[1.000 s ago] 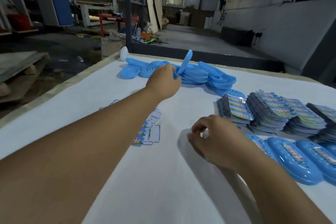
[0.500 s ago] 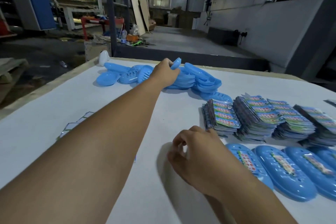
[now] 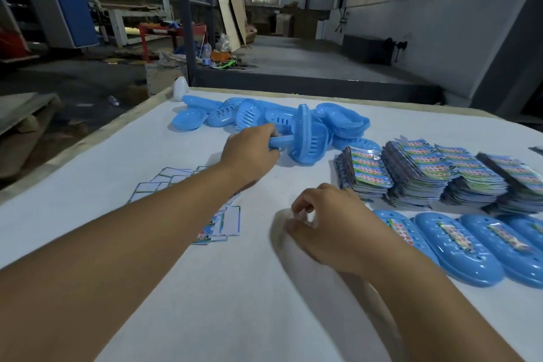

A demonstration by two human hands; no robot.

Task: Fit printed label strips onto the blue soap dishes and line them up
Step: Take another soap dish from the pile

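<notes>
Soap dish (image 3: pixel 305 138): left hand (image 3: pixel 249 153) grips its rim, just clear of pile (image 3: pixel 264 117)
Right hand (image 3: pixel 332 226): pinched; contents unclear
Tip: lift free, avoid snagging neighbours

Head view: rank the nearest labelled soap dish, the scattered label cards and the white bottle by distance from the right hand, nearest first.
1. Nearest labelled soap dish, just right of the right hand.
2. Scattered label cards, to its left.
3. White bottle, at the table's far left corner.

loose blue soap dishes (image 3: pixel 264 116) heaped at the table's far side; labelled dishes (image 3: pixel 458 247) rowed near right; label strips (image 3: pixel 426 173) stacked between
</notes>
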